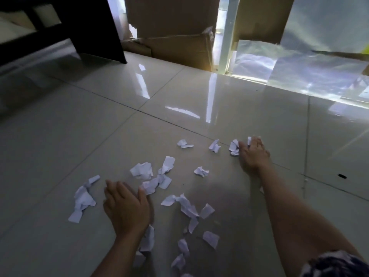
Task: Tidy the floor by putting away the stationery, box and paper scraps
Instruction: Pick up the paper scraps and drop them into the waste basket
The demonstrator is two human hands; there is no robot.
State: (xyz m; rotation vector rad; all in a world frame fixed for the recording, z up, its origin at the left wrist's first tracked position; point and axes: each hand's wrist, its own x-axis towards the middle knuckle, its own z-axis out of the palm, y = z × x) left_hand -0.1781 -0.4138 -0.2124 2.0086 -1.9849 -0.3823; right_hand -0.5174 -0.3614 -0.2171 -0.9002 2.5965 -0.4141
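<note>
Paper scraps (142, 170) strewn on floor (79, 126) | left hand (127, 206) flat, released, near pile | right hand (252, 154) flat, pressing far scrap (234, 147), likely raking inward

Left hand (127, 208) low, palm down, fingers straight and close together pointing forward, thumb out to the right, bare left forearm (119, 254) angled in from the lower edge, right hand (253, 154) further ahead, palm down, fingers spread, bare right arm (289, 212) stretched long
</note>
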